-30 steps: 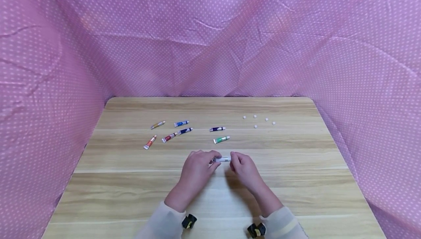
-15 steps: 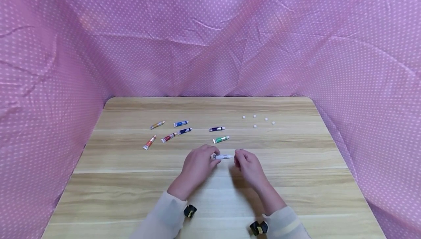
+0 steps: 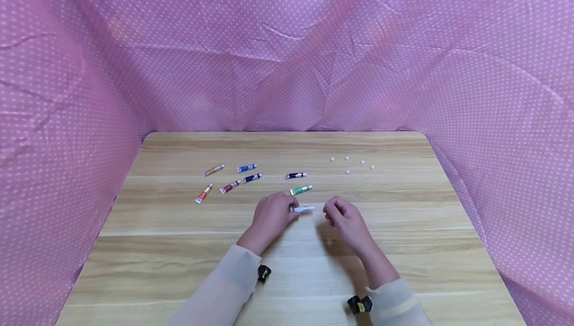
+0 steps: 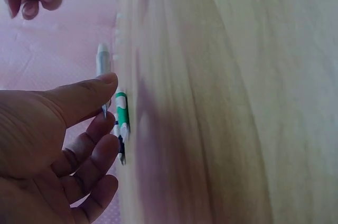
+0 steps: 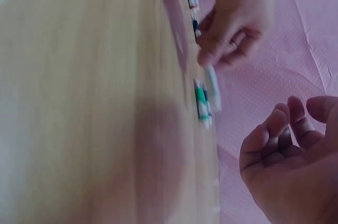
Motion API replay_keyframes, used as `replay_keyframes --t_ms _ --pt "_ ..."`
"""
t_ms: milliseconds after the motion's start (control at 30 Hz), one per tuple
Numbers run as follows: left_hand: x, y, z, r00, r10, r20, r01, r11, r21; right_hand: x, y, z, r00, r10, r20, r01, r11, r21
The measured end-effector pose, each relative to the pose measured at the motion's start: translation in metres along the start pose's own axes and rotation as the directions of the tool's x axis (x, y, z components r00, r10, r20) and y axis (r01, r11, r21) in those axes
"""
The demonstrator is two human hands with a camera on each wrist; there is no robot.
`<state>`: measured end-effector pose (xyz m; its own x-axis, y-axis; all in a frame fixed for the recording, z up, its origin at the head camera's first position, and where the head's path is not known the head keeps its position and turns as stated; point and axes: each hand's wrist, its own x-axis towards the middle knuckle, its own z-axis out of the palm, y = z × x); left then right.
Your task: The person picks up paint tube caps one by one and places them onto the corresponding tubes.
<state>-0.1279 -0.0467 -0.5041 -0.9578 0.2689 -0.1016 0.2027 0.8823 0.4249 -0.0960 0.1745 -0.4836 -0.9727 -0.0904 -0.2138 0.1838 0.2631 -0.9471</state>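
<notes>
My left hand (image 3: pixel 272 215) pinches a white paint tube (image 3: pixel 305 209) by its crimped end, between thumb and forefinger. The tube lies nearly level, its white tip (image 4: pixel 103 48) pointing right, just above the table. A short way beyond that tip is my right hand (image 3: pixel 349 221), fingers loosely curled. In the right wrist view its thumb stands apart from the fingers (image 5: pixel 272 129), and nothing shows between them. Behind the held tube lies a green paint tube (image 3: pixel 301 190), with a purple paint tube (image 3: pixel 296 176) farther back.
More paint tubes lie at left: yellow (image 3: pixel 214 170), light blue (image 3: pixel 246 168), navy (image 3: pixel 252 178), red (image 3: pixel 230 187) and orange (image 3: pixel 204 194). Several small white caps (image 3: pixel 347 172) are scattered at the back right. Pink dotted cloth (image 3: pixel 287 67) surrounds the wooden table (image 3: pixel 179 266).
My right hand has come away from the tube's tip and moved right, its fingers loosening. The left hand has shifted slightly forward, still holding the white paint tube.
</notes>
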Motion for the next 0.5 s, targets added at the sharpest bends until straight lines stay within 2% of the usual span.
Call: replay_keyframes --t_ms 167,300,500 --pt "0.005 -0.005 0.004 1.000 -0.002 0.015 0.002 1.000 -0.008 0.010 -0.002 -0.024 0.998 -0.053 -0.042 0.054 0.998 0.031" --pt "0.008 -0.008 0.007 1.000 -0.006 0.027 0.007 1.000 -0.030 0.019 -0.002 -0.042 0.990 -0.079 -0.114 0.090 0.991 0.097" --pt "0.013 -0.011 0.011 1.000 -0.023 0.021 0.024 0.999 -0.034 0.031 0.001 -0.069 0.973 -0.089 -0.214 0.121 0.983 0.139"
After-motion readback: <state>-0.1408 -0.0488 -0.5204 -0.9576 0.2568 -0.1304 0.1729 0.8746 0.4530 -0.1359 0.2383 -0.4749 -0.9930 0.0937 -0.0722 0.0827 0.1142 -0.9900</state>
